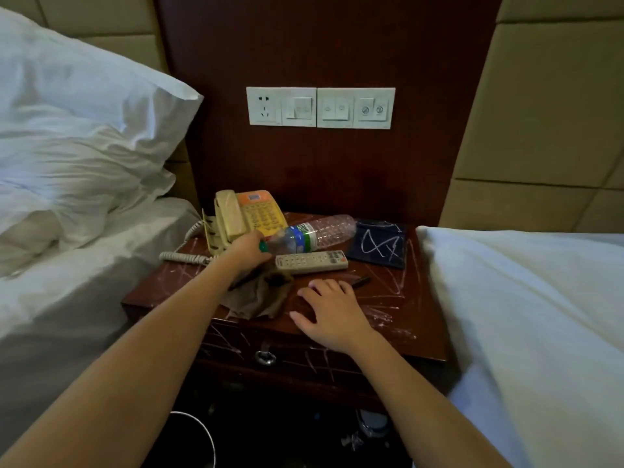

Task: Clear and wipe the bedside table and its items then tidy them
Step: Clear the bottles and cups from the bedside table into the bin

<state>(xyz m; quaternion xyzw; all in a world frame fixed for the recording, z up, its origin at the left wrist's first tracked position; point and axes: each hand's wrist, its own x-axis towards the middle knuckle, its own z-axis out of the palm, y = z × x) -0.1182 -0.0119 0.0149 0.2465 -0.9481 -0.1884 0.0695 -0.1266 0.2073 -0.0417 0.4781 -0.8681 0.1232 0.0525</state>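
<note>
The dark wooden bedside table (398,319) is streaked with white scribbles. A clear plastic bottle (320,233) with a green cap and blue-green label lies on its side; my left hand (248,249) is closed around its capped neck end. Behind that hand stands a yellowed telephone (248,216) with a coiled cord. In front of the bottle lies a white remote control (312,261), and a dark blue scribbled pad (380,244) sits at the back right. A brown cloth (261,297) lies crumpled near the front. My right hand (329,314) rests flat on the table, beside a dark pen (361,282).
White-sheeted beds flank the table, with pillows (77,130) on the left and a mattress (526,298) on the right. A switch and socket panel (320,108) is on the wooden wall panel behind. The table's drawer has a metal ring pull (265,358). Cables lie on the dark floor below.
</note>
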